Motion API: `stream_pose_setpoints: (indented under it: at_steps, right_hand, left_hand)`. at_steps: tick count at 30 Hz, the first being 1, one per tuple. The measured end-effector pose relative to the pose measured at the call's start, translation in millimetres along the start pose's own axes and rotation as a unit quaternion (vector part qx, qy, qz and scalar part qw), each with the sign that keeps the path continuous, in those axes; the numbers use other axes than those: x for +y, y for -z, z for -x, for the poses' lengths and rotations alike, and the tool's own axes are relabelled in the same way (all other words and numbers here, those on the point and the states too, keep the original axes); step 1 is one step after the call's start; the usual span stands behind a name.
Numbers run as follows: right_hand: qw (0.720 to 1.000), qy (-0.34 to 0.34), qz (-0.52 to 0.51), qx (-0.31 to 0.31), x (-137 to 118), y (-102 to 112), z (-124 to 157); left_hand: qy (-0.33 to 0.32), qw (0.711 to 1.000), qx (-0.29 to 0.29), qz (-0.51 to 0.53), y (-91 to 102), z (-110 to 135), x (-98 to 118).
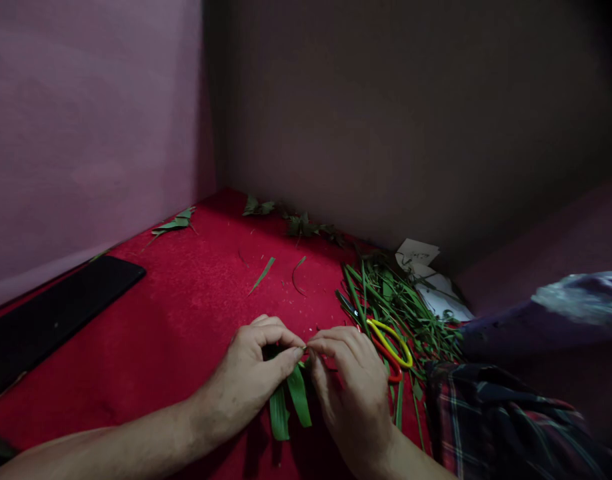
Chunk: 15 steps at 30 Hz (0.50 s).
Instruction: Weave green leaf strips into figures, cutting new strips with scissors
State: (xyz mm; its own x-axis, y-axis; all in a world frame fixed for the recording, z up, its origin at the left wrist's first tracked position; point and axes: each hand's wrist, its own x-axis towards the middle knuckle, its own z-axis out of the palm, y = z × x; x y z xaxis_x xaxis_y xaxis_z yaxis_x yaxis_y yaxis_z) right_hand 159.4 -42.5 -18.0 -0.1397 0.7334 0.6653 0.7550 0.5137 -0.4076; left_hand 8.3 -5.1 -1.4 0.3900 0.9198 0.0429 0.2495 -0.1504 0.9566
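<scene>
My left hand (259, 363) is pinched shut over a green leaf strip (299, 395), whose broad ends hang down below the fingers. Fingertip to fingertip with it, my right hand (353, 373) also pinches at the same spot, where a thin bit of the leaf shows between the two hands. Part of the leaf is hidden behind the left fingers. Just beyond my right hand lie scissors (393, 343) with one yellow and one red handle loop, their dark blades pointing away to the left. A pile of cut green leaf strips (391, 287) spreads around and under them.
A red cloth (196, 320) covers the surface, with walls on the left and behind. A long black flat object (61, 313) lies at left. Folded leaf pieces (176, 221) and dark leaves (303, 225) lie along the walls. White papers (436, 287) and plaid fabric (501, 413) are at right.
</scene>
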Motion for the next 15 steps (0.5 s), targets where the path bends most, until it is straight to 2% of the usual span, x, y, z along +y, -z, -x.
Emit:
stream_pose_setpoints:
  at_steps: [9, 15]
  right_hand:
    - [1.0, 0.001, -0.002, -0.011, -1.2, -1.1, -0.5]
    - [0.996, -0.048, -0.075, -0.027, -2.5, -0.7, 0.5]
  left_hand:
    - [-0.005, 1.0, -0.01, -0.001, 2.7, -0.1, -1.1]
    - [0.001, 1.0, -0.007, 0.015, 3.5, -0.3, 1.0]
